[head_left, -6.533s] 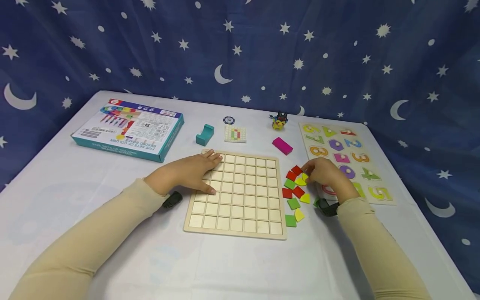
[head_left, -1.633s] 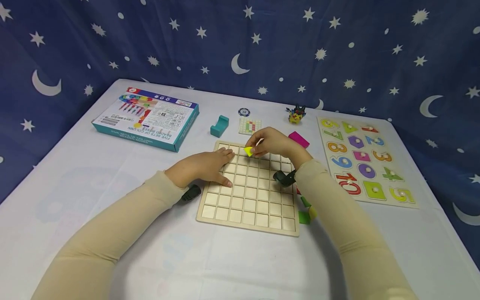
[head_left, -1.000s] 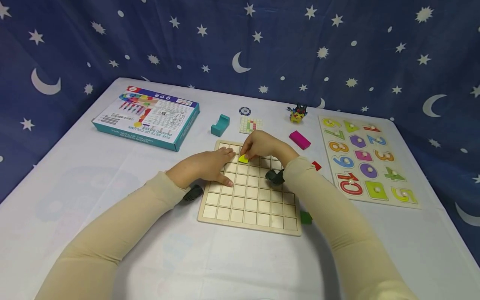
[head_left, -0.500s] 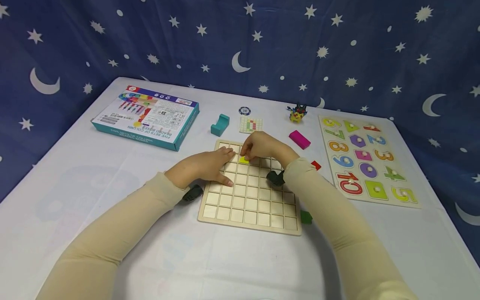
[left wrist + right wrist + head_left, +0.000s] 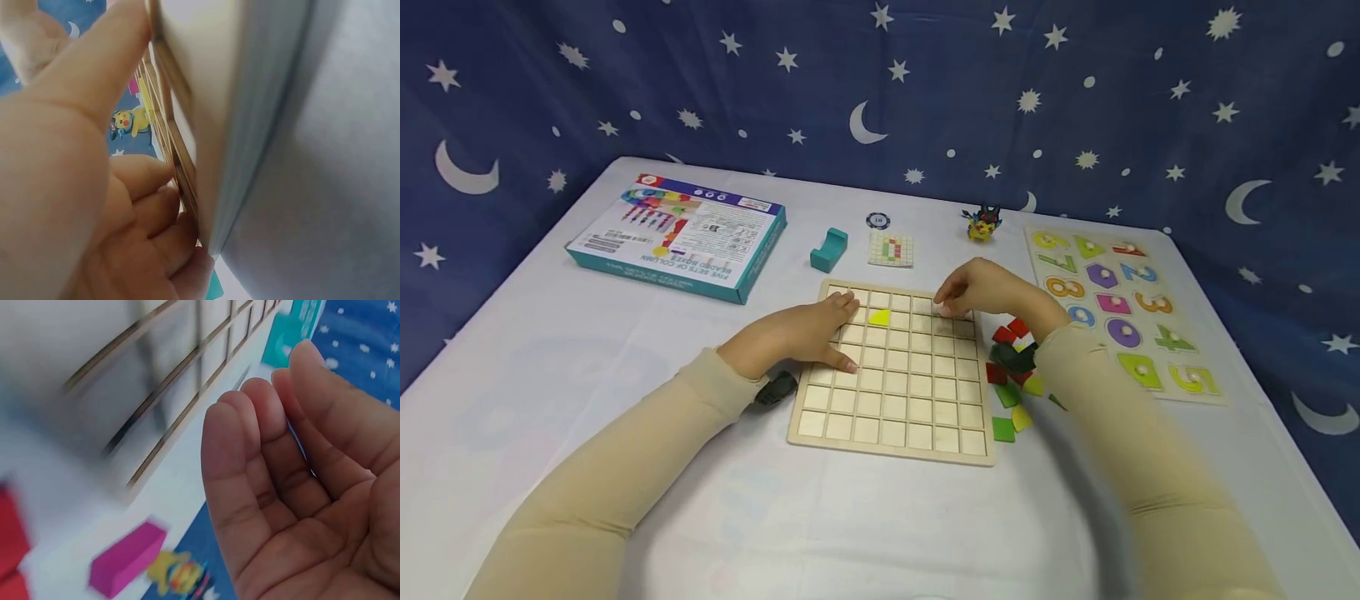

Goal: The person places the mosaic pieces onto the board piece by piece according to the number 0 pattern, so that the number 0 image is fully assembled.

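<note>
A square wooden grid board (image 5: 891,453) lies on the table before me. My left hand (image 5: 797,335) rests spread on its left edge, fingertips and thumb on the frame and cells. One yellow quarter-round tile (image 5: 880,317) sits in a cell near the board's upper left. Over the upper right corner of the board hovers my right hand (image 5: 985,292), its fingers loosely bent and holding nothing, as the right wrist view shows. To the right of the board lie several loose tiles: red tiles (image 5: 997,372), green tiles (image 5: 1003,429) and yellow tiles (image 5: 1021,417), some covered by the wrist camera.
Behind the board are a small pattern card (image 5: 891,250), a poker chip (image 5: 877,221), a teal block (image 5: 829,250) and a toy figure (image 5: 982,223). A magenta block (image 5: 128,559) shows in the right wrist view. A flat box (image 5: 677,237) lies left, a number puzzle (image 5: 1120,312) right.
My right hand brought a yellow tile from the pile to the board, set it in a cell, let go and moved away to the right. The left hand stays on the board.
</note>
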The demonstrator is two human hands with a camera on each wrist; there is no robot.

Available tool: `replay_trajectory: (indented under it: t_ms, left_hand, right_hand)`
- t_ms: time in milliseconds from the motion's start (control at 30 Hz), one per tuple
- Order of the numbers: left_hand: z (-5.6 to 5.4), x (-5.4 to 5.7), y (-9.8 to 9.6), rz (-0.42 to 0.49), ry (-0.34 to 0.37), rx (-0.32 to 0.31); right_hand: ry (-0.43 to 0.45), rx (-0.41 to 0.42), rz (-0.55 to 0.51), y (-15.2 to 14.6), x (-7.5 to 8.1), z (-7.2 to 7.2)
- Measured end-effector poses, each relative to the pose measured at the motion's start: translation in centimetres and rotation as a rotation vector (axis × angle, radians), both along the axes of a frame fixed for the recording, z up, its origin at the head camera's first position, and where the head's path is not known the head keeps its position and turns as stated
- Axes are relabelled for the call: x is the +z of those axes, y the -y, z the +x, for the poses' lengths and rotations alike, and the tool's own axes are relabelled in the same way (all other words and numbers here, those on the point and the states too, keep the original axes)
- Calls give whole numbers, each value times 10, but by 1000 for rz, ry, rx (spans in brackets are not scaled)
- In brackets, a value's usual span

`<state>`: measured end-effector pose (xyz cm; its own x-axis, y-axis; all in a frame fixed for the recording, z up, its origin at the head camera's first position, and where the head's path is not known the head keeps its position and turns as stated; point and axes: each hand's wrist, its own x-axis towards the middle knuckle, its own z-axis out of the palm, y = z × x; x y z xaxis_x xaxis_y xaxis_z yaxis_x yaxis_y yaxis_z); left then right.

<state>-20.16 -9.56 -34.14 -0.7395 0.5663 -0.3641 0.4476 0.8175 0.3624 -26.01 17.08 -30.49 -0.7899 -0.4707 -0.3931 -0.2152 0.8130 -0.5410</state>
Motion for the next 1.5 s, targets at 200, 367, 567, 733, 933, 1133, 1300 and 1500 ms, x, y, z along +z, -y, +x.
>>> replay_trajectory:
  t_ms: [200,367,567,733,933,1133,1300,1500]
  left_hand:
    - [0,0,1,17,-2,1]
    - [0,0,0,14,-8,-9]
    - [1,1,0,11,-3,-11]
    - [2,1,0,18,-2,-7]
    - [3,1,0,19,-6,-6]
    - [2,2,0,11,-11,-8]
    - [2,1,0,12,-16,-15]
    - [3,1,1,30,-11,-11]
  right_hand:
    - [13,-41,17,-38,0,7]
    - [38,-57,54,-64,0,16]
    - [6,-105,75,-85,-5,20]
    - [10,-152,89,-95,-10,19]
    - [44,-114,103,-100,-14,24]
    - [62,-86,72,-100,-20,30]
    - [33,-75,84,-97,-22,35]
    - [2,-89,111,-95,-24,38]
